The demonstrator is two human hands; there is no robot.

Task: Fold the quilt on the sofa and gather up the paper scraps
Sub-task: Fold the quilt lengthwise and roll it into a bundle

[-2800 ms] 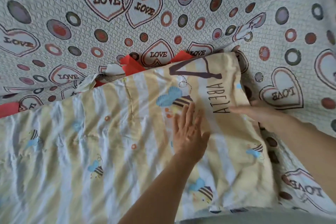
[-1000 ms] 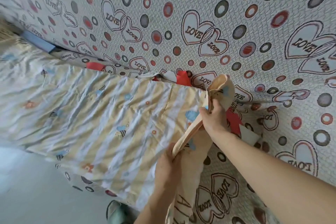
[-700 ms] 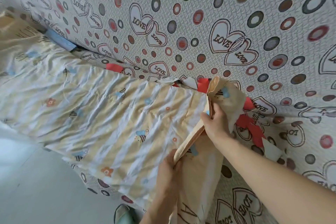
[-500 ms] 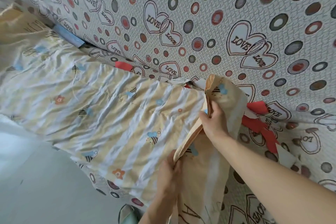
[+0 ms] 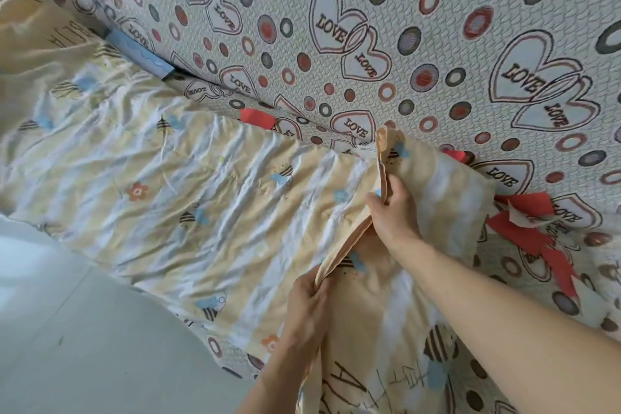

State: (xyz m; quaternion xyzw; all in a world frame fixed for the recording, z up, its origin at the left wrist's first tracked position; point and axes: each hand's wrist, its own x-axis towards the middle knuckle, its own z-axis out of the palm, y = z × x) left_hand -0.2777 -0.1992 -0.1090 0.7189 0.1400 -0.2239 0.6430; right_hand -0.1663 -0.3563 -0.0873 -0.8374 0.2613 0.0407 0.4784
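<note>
A yellow-and-white striped quilt [image 5: 174,198] with bee prints lies spread along the sofa seat. Its right end is lifted into a raised edge. My right hand [image 5: 391,212] grips that edge near the sofa back. My left hand [image 5: 307,304] grips the same edge lower down, near the seat's front. Red paper scraps [image 5: 524,232] and pale ones lie on the seat to the right of the quilt. Another red scrap [image 5: 255,117] sits by the backrest crease behind the quilt.
The sofa [image 5: 420,44] wears a grey cover printed with LOVE hearts and circles. A blue strip [image 5: 137,55] is wedged in the crease at the far left. Pale floor [image 5: 84,329] fills the lower left.
Both hands took hold of the quilt's right edge and lifted it. Over the last second the view shifted left and the raised edge moved slightly leftward, uncovering more red scraps on the right.
</note>
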